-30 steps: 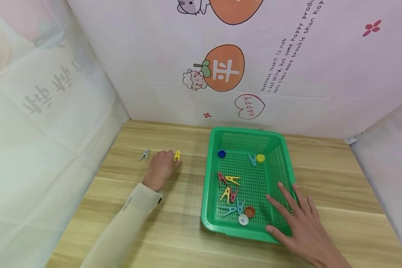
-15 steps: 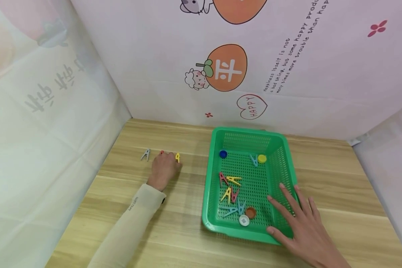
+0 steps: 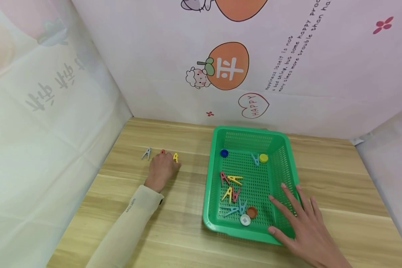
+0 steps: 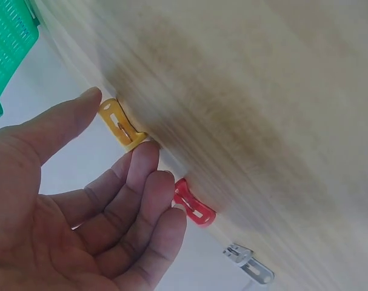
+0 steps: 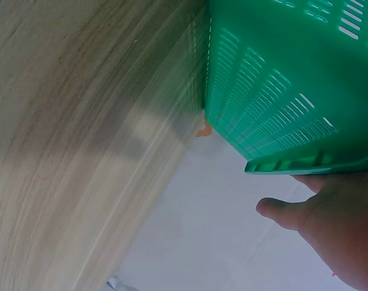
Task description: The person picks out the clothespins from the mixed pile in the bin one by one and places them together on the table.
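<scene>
Between the thumb and fingertips of my left hand a yellow clothespin is pinched, still down at the tabletop. A red clothespin lies beside the fingertips, mostly hidden behind the hand in the head view. Farther left is a grey clothespin. My right hand lies with spread fingers over the near right rim of a green basket. Inside the basket are red clothespins, yellow clothespins, blue clothespins and several bottle caps, among them a white cap.
A wooden tabletop carries everything. Printed white cloth rises behind it, and more cloth stands at both sides. In the basket, a dark blue cap and a yellow cap lie toward the back, a brown cap near the front.
My left hand has shifted slightly right and down, uncovering the tip of the red clothespin. The yellow clothespin has turned and moved a little at the fingers. The right hand stays on the basket.
</scene>
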`<state>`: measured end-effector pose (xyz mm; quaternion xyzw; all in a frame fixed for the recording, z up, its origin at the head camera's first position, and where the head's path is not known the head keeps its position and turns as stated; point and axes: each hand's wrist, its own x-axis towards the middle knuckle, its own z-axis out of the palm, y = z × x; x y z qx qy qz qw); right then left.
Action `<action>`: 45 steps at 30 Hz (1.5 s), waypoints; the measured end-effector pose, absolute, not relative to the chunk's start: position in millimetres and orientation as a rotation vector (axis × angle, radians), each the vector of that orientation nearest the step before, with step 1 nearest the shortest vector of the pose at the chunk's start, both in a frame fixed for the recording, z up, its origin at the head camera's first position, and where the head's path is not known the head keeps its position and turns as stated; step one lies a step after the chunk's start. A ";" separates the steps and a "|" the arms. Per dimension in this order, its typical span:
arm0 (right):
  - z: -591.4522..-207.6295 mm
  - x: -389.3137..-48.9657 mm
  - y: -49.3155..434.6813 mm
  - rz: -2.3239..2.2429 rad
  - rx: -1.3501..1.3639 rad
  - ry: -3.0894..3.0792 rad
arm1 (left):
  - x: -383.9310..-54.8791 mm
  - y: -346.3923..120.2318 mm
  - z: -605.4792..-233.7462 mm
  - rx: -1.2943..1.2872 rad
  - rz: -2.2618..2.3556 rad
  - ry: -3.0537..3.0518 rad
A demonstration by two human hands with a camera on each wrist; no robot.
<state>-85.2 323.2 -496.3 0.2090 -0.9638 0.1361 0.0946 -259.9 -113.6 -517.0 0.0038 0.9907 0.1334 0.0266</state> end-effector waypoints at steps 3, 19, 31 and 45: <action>-496.0 -85.5 323.3 0.402 0.623 -2.852 | -260.4 -114.4 -516.8 0.025 0.425 3.070; -495.2 -87.1 323.5 0.409 0.633 -2.847 | -267.3 -117.3 -517.1 0.046 0.447 3.085; -495.6 -87.3 322.9 0.407 0.630 -2.843 | -267.5 -118.0 -517.7 0.063 0.445 3.091; -496.3 -84.5 323.2 0.419 0.626 -2.840 | -259.3 -121.7 -497.6 0.140 0.428 3.124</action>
